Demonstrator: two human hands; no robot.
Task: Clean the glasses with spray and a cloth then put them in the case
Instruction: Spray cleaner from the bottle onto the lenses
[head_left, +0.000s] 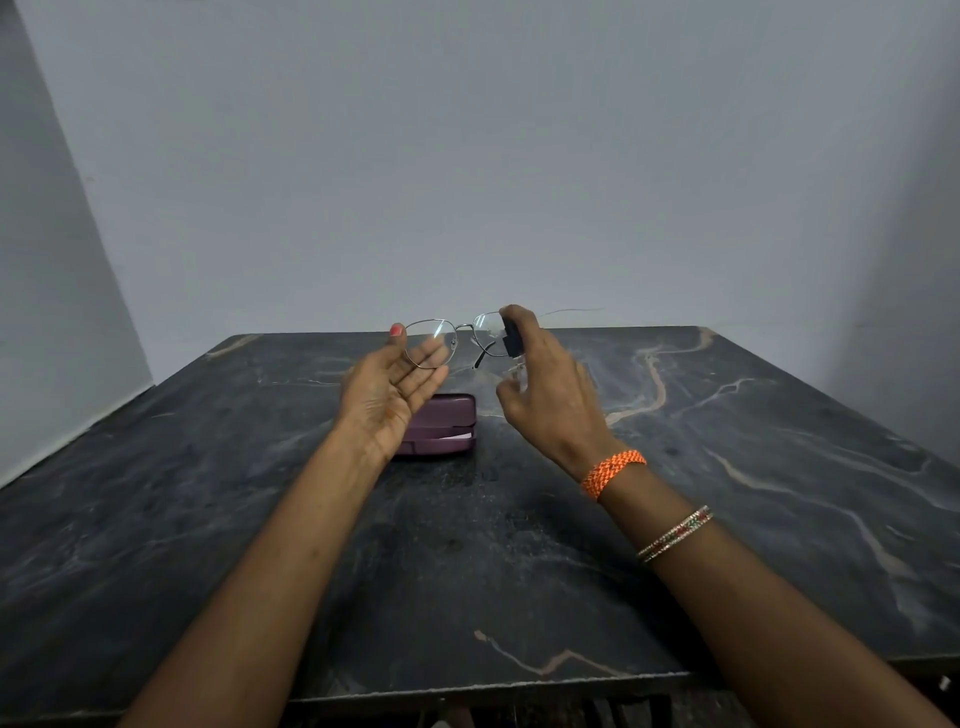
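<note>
Thin metal-framed glasses are held up above the table, temples unfolded. My left hand holds their left lens rim between thumb and fingers, palm turned up. My right hand grips a small clear spray bottle with a black top, its index finger on the top, right beside the right lens. A purple glasses case lies on the table below my left hand, its lid slightly ajar with something white showing in the gap. I see no separate cloth.
The dark marble table has pale veins and stands against grey walls. Its front edge runs near the bottom of the view. An orange thread band and a bangle are on my right wrist.
</note>
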